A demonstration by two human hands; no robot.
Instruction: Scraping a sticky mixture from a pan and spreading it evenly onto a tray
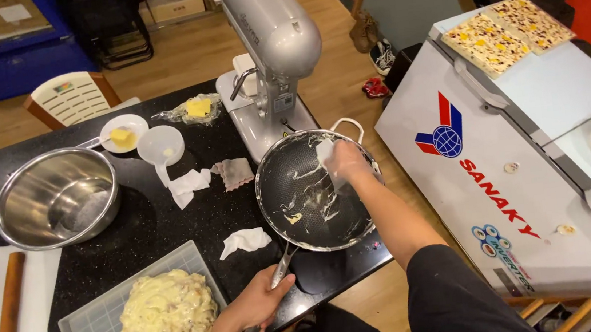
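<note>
— How far along is the wiping?
— Left hand (257, 302) grips the dark pan's (313, 193) handle at the table (170, 223) edge; right hand (346, 160) presses a paper towel (325, 152) inside the far rim. Pale smears remain across the pan; I'd say partly done.

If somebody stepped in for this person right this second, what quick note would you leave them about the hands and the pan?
Left hand: gripping the handle of the dark frying pan, steadying it on the black counter.
Right hand: inside the pan at its far rim, pressing a white paper wipe against it.
Done: the pale mixture lies on the grey tray.
Left: creamy streaks remain on the pan's base. Spare crumpled tissues lie beside the pan.
</note>
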